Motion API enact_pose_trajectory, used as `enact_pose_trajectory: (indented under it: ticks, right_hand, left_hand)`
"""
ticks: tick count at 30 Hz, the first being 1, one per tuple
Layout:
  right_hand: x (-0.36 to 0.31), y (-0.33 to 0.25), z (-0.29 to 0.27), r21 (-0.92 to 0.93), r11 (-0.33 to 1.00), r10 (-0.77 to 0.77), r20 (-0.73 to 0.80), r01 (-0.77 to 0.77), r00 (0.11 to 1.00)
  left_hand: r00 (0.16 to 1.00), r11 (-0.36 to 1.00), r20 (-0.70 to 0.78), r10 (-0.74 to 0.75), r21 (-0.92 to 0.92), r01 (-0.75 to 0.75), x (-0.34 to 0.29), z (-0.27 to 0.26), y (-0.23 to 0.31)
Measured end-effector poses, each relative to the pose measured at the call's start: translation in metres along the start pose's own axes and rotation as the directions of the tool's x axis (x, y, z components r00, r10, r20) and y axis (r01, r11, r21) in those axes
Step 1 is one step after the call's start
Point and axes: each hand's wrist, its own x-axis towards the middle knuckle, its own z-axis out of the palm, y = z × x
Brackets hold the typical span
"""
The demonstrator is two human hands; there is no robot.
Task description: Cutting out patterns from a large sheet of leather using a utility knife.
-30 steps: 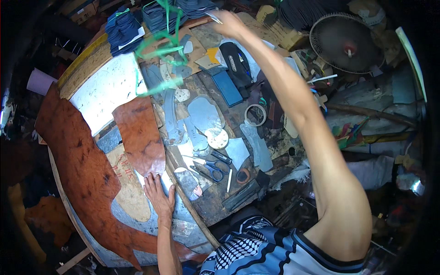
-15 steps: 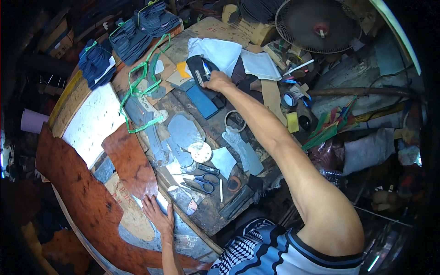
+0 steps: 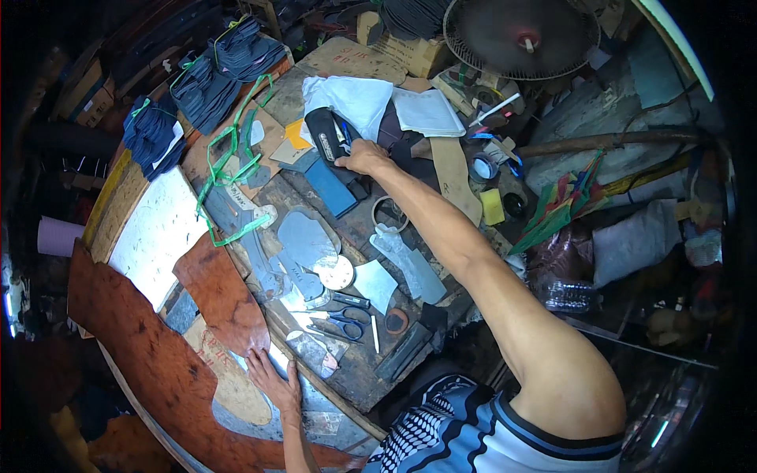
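One left hand [image 3: 277, 385], spread, touches brown leather [image 3: 221, 292]; right hand [image 3: 367, 158] at pouch [image 3: 321, 134], grip unclear.

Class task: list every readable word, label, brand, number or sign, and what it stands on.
I won't copy wording; marks stand on:
Tan template: red handwriting
Brown board: red handwriting
Grey pieces: dark marks, too small to read
Black case: label, too small
Cardboard boxes: print, too small

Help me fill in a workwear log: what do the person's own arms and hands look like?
The left hand and right hand are gloveless, with no ring or watch visible. The right arm and visible left forearm are uncovered. The sleeveless top is blue, white and black, with wavy stripes and a dark armhole trim.
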Motion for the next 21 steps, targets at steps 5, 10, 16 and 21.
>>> enact_pose_trajectory:
  ticks: [5, 10, 16, 21]
  right_hand:
    - [0.012, 0.007, 0.006, 0.041, 0.999, 0.014, -0.022, -0.013, 1.0]
    - [0.008, 0.012, -0.001, 0.082, 0.996, 0.021, -0.031, -0.018, 0.999]
    - [0.011, 0.005, -0.016, 0.168, 0.984, -0.028, -0.207, 0.064, 0.978]
    - [0.037, 0.005, -0.072, 0.08, 0.958, -0.24, -0.306, 0.276, 0.921]
  left_hand:
    - [1.0, 1.0, -0.001, -0.013, 0.018, 0.013, -0.001, -0.003, 0.002]
    - [1.0, 1.0, 0.015, -0.019, 0.012, 0.019, 0.001, 0.002, 0.001]
    - [1.0, 1.0, -0.018, -0.001, 0.023, 0.001, -0.003, 0.002, -0.004]
    - [1.0, 1.0, 0.004, -0.018, 0.017, 0.018, 0.0, -0.001, 0.003]
